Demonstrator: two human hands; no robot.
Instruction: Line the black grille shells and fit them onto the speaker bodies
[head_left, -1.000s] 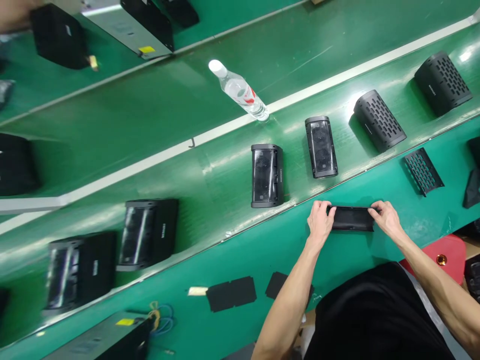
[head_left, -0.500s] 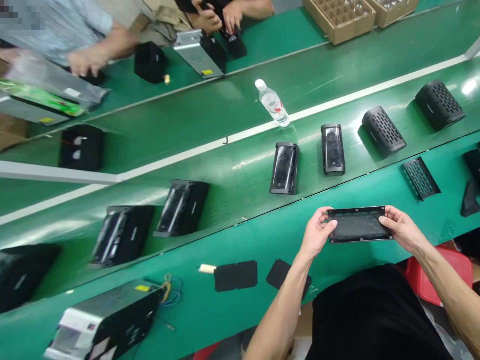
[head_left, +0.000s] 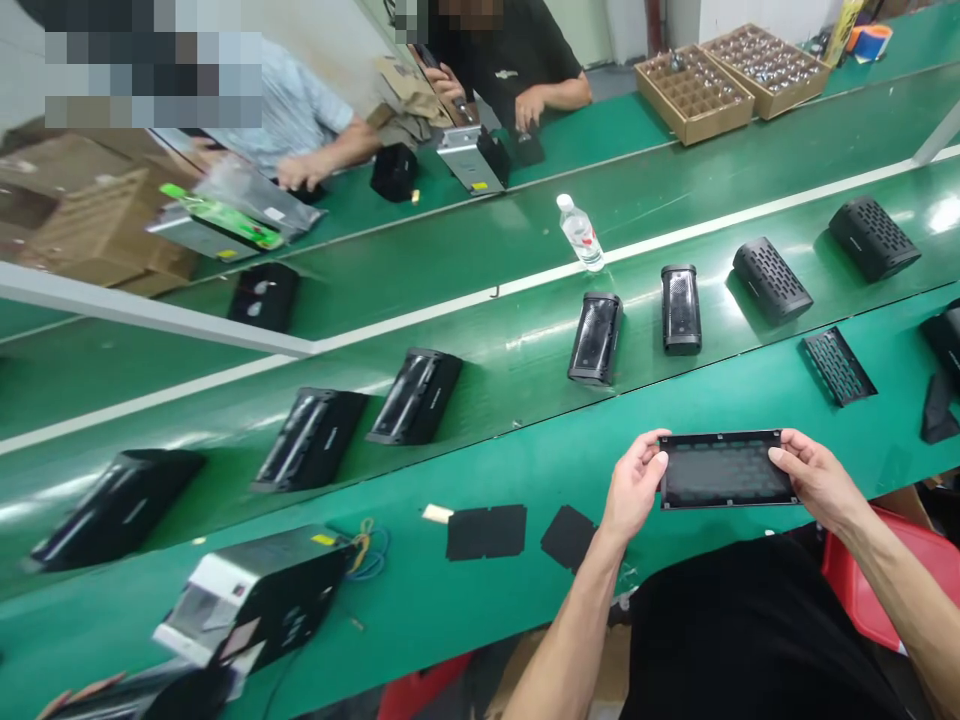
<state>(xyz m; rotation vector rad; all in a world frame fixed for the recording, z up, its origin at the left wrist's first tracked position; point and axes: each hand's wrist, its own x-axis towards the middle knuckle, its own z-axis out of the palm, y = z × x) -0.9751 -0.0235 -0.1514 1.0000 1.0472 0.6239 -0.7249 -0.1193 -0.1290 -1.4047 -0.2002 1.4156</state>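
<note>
Between my hands I hold a black perforated grille panel (head_left: 724, 470), its inner side lined with a thin dark sheet and small clips along the rim. My left hand (head_left: 634, 485) pinches its left end, thumb on the face. Its right end is gripped by my right hand (head_left: 817, 480), thumb also on top. The panel is held above the green table edge. A second black slotted grille (head_left: 838, 367) lies to the right, beyond my right hand. Two flat black sheets, one nearer (head_left: 568, 537) and one farther left (head_left: 486, 532), lie left of my left forearm.
Black speaker-like housings, such as one upright (head_left: 681, 310) and one slotted (head_left: 772, 280), stand along the green conveyor (head_left: 517, 365). A water bottle (head_left: 580, 235) stands there too. A metal-and-black machine (head_left: 255, 590) with wires sits left. Co-workers sit across, beside boxes (head_left: 694, 95). A red stool (head_left: 892, 580) is right.
The view has swung left and up, so the scene sits further right and more of the far bench shows. Both hands still hold the panel in much the same pose.
</note>
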